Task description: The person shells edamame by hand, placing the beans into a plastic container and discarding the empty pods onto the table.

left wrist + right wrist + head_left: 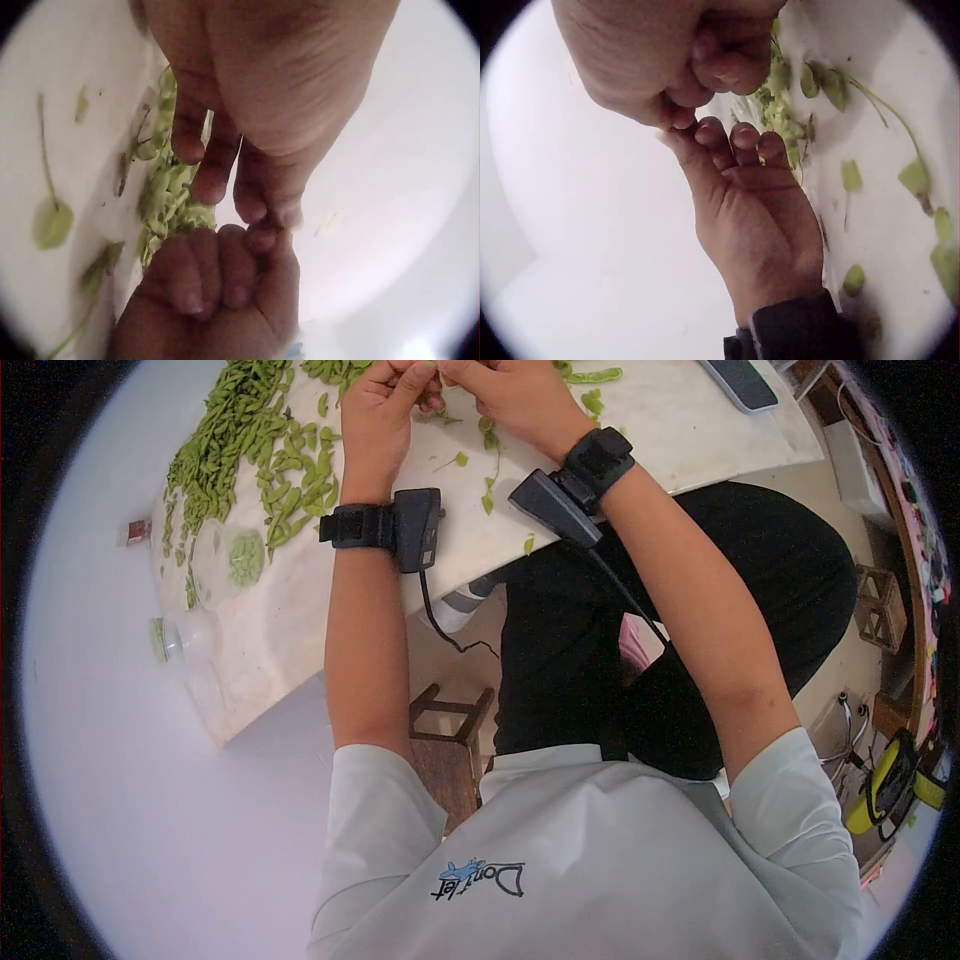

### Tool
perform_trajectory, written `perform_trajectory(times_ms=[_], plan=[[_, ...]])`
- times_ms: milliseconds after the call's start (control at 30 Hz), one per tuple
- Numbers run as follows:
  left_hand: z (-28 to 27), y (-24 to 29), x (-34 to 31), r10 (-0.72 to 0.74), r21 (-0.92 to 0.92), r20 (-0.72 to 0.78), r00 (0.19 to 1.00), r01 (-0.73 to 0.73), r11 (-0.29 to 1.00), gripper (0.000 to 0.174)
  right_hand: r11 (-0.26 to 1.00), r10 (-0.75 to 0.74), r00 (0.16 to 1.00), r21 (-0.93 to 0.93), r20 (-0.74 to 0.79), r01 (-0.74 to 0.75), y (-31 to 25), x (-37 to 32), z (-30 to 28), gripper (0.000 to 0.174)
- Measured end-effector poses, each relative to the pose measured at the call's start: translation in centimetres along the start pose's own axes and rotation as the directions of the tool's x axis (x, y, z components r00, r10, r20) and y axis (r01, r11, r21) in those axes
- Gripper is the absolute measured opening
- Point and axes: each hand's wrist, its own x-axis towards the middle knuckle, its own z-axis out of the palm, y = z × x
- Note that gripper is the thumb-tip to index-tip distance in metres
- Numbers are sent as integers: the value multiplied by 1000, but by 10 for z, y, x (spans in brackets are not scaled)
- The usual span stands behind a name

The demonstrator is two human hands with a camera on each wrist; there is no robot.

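Both hands meet fingertip to fingertip at the top edge of the head view, the left hand (378,422) beside the right hand (530,405). In the left wrist view, the thumb and forefinger of the left hand (262,82) touch the curled right hand (217,281). The right wrist view has the right hand (652,52) with folded fingers against the left thumb tip; the other fingers of the left hand (757,217) are bent loosely. Anything pinched between the tips is hidden. Green pods and shells (169,199) lie beyond the hands.
A heap of green pods (225,430) covers the table's (275,620) left part. Near its edge are a clear container with green beans (246,557) and a clear bottle (190,635) on its side. A phone (740,382) lies at upper right, and leafy scraps (913,178) are scattered about.
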Motion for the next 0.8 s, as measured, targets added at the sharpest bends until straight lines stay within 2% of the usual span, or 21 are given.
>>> perform_trajectory(times_ms=[100, 200, 267, 300, 367, 467, 700, 800], plan=[[-2, -3, -1, -60, -34, -2, 998, 60, 998, 24, 997, 30, 1000, -64, -1, -30, 1, 2, -1, 25], [3, 5, -3, -60, 39, -18, 998, 60, 997, 23, 998, 32, 999, -57, -14, -33, -4, -1, 0, 26], [12, 25, -5, -78, -81, 17, 997, 79, 994, 24, 999, 9, 1000, -44, 1, -9, -13, -3, -1, 27], [15, 31, -6, -84, -141, 35, 996, 89, 986, 26, 995, -6, 1000, -98, -15, 4, -12, -3, -2, 27], [13, 28, -6, -87, -118, 68, 994, 95, 988, 26, 978, -37, 998, -205, -44, 27, -8, -2, -4, 29], [12, 28, -5, -95, -106, 89, 991, 105, 989, 26, 961, -58, 996, -274, -73, 36, -7, -2, -4, 30], [14, 32, -5, -119, -97, 123, 985, 132, 987, 25, 932, -136, 979, -356, -153, 74, -4, -5, 2, 31], [6, 6, 1, -124, -163, 109, 986, 141, 977, 20, 921, -163, 977, -376, -137, 101, -8, -5, 4, 30]])
